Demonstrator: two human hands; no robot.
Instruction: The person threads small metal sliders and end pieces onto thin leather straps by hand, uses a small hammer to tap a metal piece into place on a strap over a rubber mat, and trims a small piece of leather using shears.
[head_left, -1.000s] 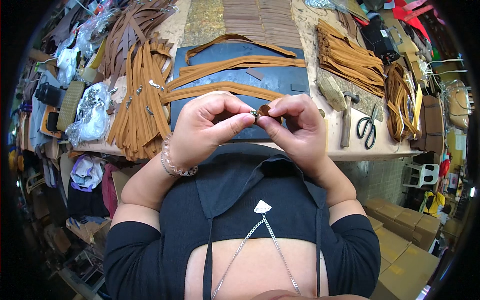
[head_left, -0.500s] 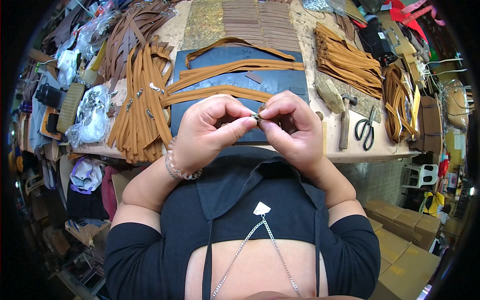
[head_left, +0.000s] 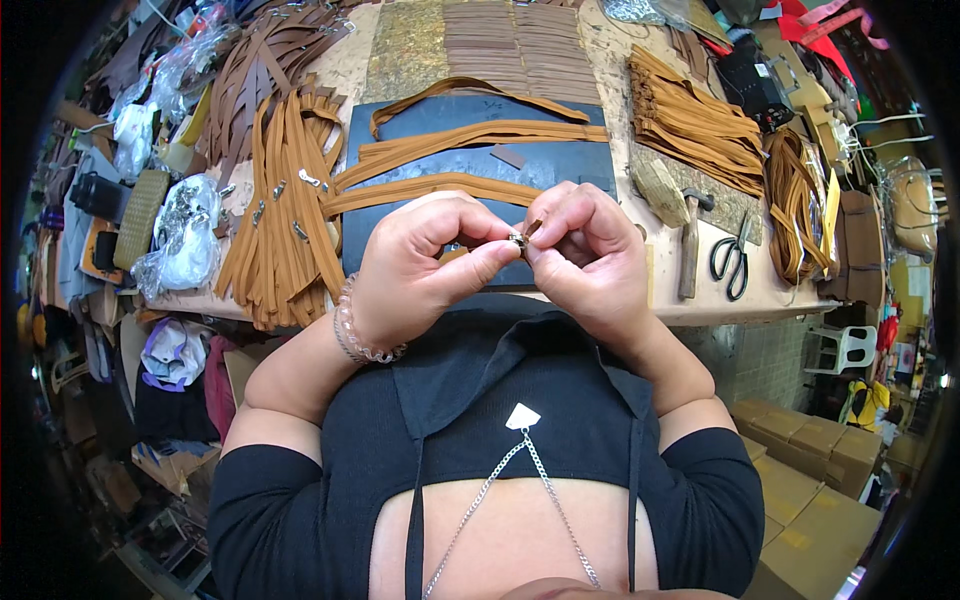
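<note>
My left hand [head_left: 436, 240] pinches a small shiny zipper slider [head_left: 518, 240] between thumb and forefinger. Against it, my right hand [head_left: 588, 246] grips the end of a narrow brown strip [head_left: 535, 228], most of it hidden by the fingers. The two hands meet fingertip to fingertip over the near edge of a dark board [head_left: 450, 155]. Tan zipper tapes [head_left: 470, 132] lie across that board beyond my hands, with a small brown leather piece [head_left: 508, 155] among them. To the left, a bundle of tan zipper tapes [head_left: 290, 200] has several metal sliders [head_left: 310, 178] on it.
On the right lie a hammer [head_left: 690, 245], black-handled scissors [head_left: 730, 270], a pale block [head_left: 658, 188] and more tan tapes [head_left: 690, 125]. Brown strips [head_left: 510, 45] are lined up at the back. Plastic bags [head_left: 185, 230] crowd the left. Cardboard boxes [head_left: 810, 520] stand lower right.
My right fingers have shifted slightly, and the brown strip's end now shows above the slider. The slider has moved a little right and down. The things on the table look unmoved.
</note>
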